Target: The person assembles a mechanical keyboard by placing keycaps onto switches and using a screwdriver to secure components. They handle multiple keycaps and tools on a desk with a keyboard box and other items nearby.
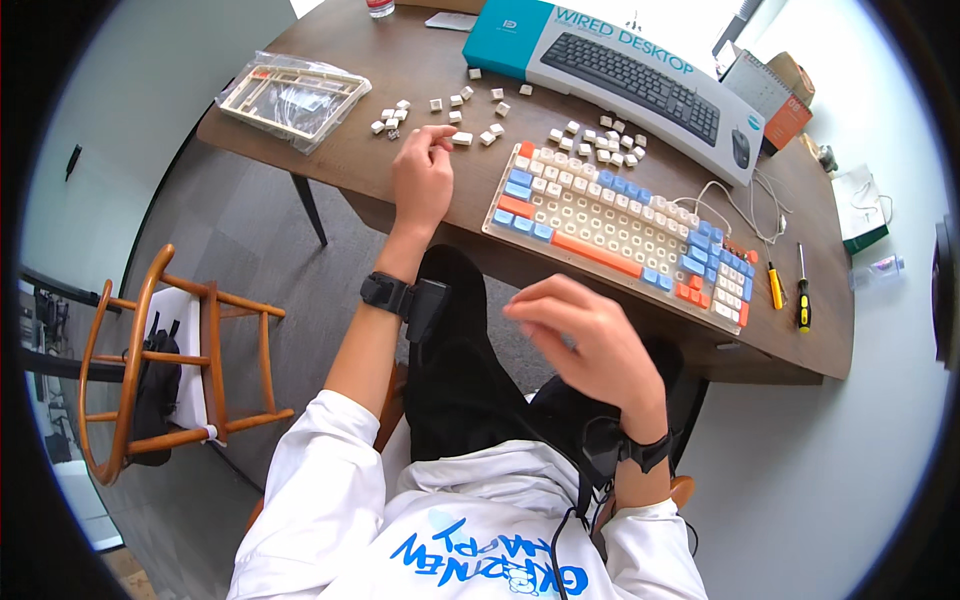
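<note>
"In the head view, where's the keyboard?"

"On the desk, at the right, with bare spots in its middle. To lift a loose white key nicely, I'd pinch its sides softly (small ones may slip)."

"And the hands?"

"The left hand reaches over the near edge, fingers curled close by that key; I can't tell if they're pinching anything. The right hand hangs above the lap, thumb and fingers a bit spread, holding nothing I can see."
</note>
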Demonstrator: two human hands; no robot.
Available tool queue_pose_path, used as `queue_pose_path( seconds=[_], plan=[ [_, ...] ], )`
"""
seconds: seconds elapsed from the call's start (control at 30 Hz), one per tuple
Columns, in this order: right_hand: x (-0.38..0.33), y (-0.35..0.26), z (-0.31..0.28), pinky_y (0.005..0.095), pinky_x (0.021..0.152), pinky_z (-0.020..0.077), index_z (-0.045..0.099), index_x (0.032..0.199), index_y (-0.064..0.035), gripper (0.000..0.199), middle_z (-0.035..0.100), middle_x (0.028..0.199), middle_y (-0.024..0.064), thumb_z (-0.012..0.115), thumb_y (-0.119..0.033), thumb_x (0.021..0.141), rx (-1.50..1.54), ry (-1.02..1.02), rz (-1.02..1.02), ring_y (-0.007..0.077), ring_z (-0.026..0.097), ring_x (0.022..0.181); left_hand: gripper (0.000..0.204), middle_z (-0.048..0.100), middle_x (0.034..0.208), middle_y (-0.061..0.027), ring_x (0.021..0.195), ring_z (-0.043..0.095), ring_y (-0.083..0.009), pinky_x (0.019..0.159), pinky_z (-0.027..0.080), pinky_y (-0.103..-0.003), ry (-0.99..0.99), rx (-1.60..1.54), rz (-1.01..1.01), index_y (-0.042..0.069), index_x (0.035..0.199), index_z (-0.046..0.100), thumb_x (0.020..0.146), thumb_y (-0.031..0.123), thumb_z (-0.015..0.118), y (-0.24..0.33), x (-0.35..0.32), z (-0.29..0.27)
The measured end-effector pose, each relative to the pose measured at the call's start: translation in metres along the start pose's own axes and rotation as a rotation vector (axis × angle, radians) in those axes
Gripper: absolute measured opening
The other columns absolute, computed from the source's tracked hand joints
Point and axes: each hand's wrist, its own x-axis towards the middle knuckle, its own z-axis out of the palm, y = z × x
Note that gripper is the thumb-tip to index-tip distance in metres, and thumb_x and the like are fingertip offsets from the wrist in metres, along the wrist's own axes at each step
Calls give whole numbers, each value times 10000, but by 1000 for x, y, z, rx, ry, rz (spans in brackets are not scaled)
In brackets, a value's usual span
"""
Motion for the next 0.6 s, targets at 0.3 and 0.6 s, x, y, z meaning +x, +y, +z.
queue_pose_path(
  seconds=[0.3,0.6],
  plan=[
    [2,41,-9,320,738,583,784,1071,-8,139,754,1055,89,718,44,960,-84,462,151,233,730,869,240,672,1137,-122,1072,659,-340,925,548,-447,-148,195,167,79,1198,745,964,82,691,5,-2,4],
    [2,75,-36,355,907,552,766,1073,15,121,751,1116,98,687,28,983,-338,591,165,265,720,1008,149,693,1039,-81,1025,646,-309,915,538,-432,-160,182,163,98,1086,780,959,102,703,4,-4,2]
  ],
)
